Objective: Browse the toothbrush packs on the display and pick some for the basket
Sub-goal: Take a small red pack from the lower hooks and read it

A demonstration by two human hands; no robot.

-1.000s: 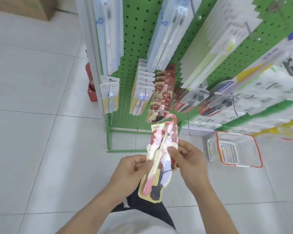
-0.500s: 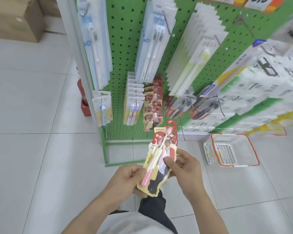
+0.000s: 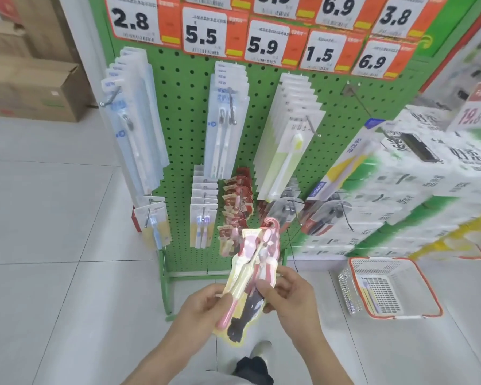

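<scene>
A red and yellow toothbrush pack (image 3: 252, 270) with a pink-handled brush is held upright in front of me. My left hand (image 3: 203, 304) pinches its lower left edge and my right hand (image 3: 289, 297) grips its right side. Behind it stands the green pegboard display (image 3: 184, 129) with several hanging toothbrush packs: pale blue ones (image 3: 135, 120), white two-brush packs (image 3: 225, 120) and yellow-brush packs (image 3: 289, 140). More red packs (image 3: 238, 201) hang lower down. The white basket with a red rim (image 3: 383, 287) sits on the floor to the right, with a pack lying inside.
Price tags (image 3: 203, 31) line the top of the display. Stacked tissue packs (image 3: 417, 184) fill the shelf to the right. Cardboard boxes (image 3: 31, 87) stand on the tiled floor at the back left. My shoe (image 3: 258, 350) shows below my hands.
My view has tilted upward, bringing the price tags into sight. Both hands keep holding the same red and yellow pack, which has stayed between them.
</scene>
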